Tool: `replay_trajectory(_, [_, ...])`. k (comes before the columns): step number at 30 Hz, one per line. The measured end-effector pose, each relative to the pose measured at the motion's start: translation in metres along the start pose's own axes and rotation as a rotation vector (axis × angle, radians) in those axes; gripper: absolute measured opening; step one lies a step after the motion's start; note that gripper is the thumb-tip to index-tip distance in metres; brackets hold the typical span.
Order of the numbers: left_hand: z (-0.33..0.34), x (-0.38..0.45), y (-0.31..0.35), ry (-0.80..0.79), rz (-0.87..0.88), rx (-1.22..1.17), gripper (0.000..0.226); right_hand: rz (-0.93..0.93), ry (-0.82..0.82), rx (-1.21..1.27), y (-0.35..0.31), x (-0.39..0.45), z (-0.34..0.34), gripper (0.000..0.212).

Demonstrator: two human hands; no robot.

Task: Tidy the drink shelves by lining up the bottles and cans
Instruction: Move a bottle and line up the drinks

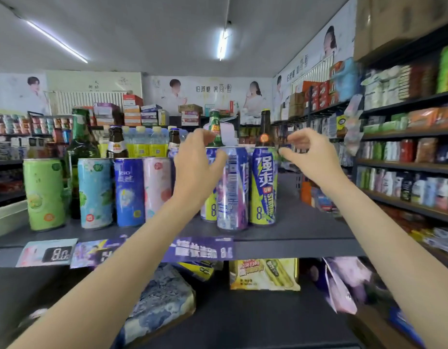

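Between both hands (253, 159), purple can (232, 190) stands upright; left thumb touches it.

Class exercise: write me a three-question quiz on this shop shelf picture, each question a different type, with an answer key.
1. True or false: the tall green can stands at the left end of the front row on the grey metal shelf.
2. Which can stands nearest the shelf's front edge? A) pale blue floral can B) purple-and-white can C) pink can
3. Fill in: the left hand rests against the ___ can.

Key: 1 true. 2 B. 3 purple-and-white; the right hand, fingers curled, hovers beside the blue-and-lime can, holding nothing.
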State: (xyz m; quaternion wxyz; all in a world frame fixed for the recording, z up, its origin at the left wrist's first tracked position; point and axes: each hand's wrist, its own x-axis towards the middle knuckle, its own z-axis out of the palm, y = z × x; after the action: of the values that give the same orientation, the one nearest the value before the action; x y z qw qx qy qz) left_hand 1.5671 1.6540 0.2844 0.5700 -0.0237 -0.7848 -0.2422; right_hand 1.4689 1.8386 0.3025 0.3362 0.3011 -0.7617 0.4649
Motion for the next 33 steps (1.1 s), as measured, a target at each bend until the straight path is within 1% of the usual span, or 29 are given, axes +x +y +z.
replay_trajectory(3, [0.036,0.003,0.027,0.017,0.105,0.124,0.039,0.087,-0.142,0.071,0.044,0.019,-0.006,0.039])
replay_trajectory(7, [0.101,0.004,0.06,0.078,0.207,0.374,0.039,0.153,-0.324,0.163,0.11,0.053,-0.009,0.056])
replay_trajectory(8, [0.117,0.004,0.066,0.072,0.229,0.449,0.04,0.165,-0.379,0.185,0.125,0.059,-0.006,0.061])
replay_trajectory(10, [0.147,0.0,0.069,0.047,0.23,0.577,0.039,0.181,-0.48,0.233,0.153,0.07,0.006,0.073])
replay_trajectory(12, [0.164,-0.01,0.064,0.041,0.208,0.648,0.035,0.179,-0.535,0.26,0.172,0.081,0.027,0.086])
replay_trajectory(13, [0.169,-0.016,0.058,0.04,0.221,0.679,0.033,0.18,-0.551,0.279,0.177,0.086,0.038,0.089])
replay_trajectory(15, [0.172,-0.032,0.045,0.038,0.282,0.763,0.033,0.19,-0.555,0.322,0.183,0.092,0.058,0.088])
replay_trajectory(17, [0.17,-0.046,0.035,0.049,0.287,0.85,0.04,0.197,-0.53,0.387,0.185,0.098,0.077,0.085])
replay_trajectory(19, [0.165,-0.054,0.032,0.092,0.18,0.866,0.048,0.201,-0.475,0.439,0.185,0.102,0.098,0.091])
replay_trajectory(21, [0.161,-0.057,0.032,0.109,0.044,0.812,0.056,0.216,-0.399,0.421,0.187,0.104,0.118,0.101])
replay_trajectory(24, [0.16,-0.063,0.033,0.049,-0.003,0.821,0.059,0.254,-0.332,0.35,0.183,0.104,0.136,0.109])
replay_trajectory(29, [0.157,-0.065,0.032,0.014,-0.021,0.825,0.06,0.294,-0.299,0.331,0.173,0.098,0.128,0.097])
replay_trajectory(33, [0.155,-0.065,0.033,0.001,-0.015,0.811,0.058,0.226,-0.284,0.378,0.163,0.073,0.095,0.092])
